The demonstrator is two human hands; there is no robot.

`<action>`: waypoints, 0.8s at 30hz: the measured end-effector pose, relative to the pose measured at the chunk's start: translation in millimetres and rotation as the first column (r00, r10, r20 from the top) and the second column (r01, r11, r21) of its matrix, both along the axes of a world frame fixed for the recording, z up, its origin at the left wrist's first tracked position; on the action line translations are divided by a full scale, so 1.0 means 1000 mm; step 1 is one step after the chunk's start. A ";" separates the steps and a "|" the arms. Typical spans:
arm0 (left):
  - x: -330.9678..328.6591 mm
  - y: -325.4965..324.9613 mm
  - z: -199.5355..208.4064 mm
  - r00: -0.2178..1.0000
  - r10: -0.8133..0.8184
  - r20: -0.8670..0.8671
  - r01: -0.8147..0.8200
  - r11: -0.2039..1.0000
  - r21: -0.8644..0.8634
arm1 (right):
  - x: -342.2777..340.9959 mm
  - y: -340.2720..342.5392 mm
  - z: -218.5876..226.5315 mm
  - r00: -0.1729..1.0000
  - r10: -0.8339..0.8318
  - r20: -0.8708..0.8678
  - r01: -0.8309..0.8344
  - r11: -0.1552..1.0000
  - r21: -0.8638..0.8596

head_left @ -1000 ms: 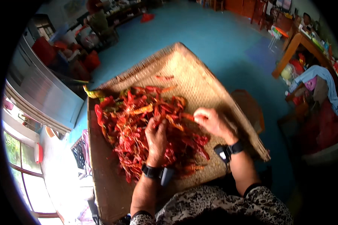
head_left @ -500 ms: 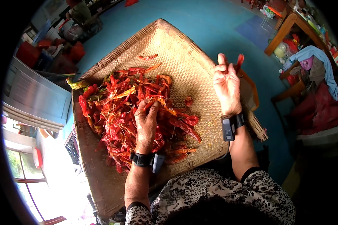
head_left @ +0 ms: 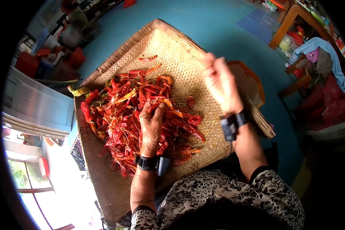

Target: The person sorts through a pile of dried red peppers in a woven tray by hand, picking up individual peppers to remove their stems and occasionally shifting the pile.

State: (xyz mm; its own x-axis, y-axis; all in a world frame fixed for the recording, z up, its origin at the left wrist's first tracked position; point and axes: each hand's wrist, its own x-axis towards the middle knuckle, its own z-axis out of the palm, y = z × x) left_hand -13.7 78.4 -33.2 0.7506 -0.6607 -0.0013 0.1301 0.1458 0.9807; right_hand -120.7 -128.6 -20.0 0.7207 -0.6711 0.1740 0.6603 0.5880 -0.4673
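Observation:
A heap of dried red chili peppers, some of them orange or yellowish, fills the left and middle of a woven basket tray. My left hand rests on the heap, thumb and fingers pinched on a red-orange chili pepper. Over the tray's right rim, my right hand is raised, smeared by motion. Its fingers look stretched and apart, and no chili pepper shows in them. A small chili piece and scattered yellow seeds lie on the weave between the hands.
An orange-rimmed container stands just beyond the tray's right edge. A wooden shelf frame and a chair heaped with clothes are at the right. A pale blue panel borders the left side, and another person is at the far left.
My right hand has swung left from beside the container toward the tray, and the red chili piece it held no longer shows. My left hand stays pinched at the heap.

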 end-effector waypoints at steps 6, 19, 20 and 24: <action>-0.009 0.001 0.004 0.999 -0.047 0.000 0.047 0.998 0.044 | 0.013 0.059 -0.016 0.723 -0.529 -0.443 -0.499 0.043 -0.866; 0.001 -0.001 0.000 0.997 -0.050 0.057 0.050 0.999 0.003 | -0.002 -0.012 0.004 0.982 -0.190 -0.001 0.189 0.977 -0.095; 0.000 -0.005 0.003 0.995 -0.059 0.084 0.059 0.998 -0.003 | -0.004 -0.018 0.006 0.972 -0.213 0.095 0.202 0.973 0.114; 0.001 -0.006 0.008 0.987 -0.076 0.143 0.077 0.997 -0.001 | 0.001 0.007 0.003 0.894 -0.230 -0.384 -0.070 0.776 -0.627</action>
